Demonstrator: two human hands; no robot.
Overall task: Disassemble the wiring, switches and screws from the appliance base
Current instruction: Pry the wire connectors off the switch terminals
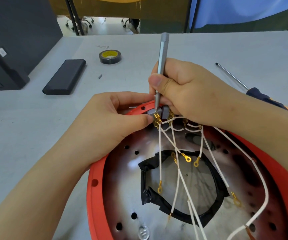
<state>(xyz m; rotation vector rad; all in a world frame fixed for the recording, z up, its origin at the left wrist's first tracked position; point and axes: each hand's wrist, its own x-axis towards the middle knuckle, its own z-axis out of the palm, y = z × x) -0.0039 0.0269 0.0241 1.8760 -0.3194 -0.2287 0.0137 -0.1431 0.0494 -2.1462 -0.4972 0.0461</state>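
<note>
At frame centre, the right hand (188, 90) gripped a slim grey screwdriver (162, 66) upright, tip on the brass terminals (157, 117) of a small grey switch (154, 112), which the left hand (108, 118) pinched at the red appliance base (92, 184) rim. The terminals looked thin and bendable, the white wires (160, 153) limp; holding the switch body seemed safest. Around lay a pale tabletop (27, 127), tape roll (110, 56) and chairs beyond.
</note>
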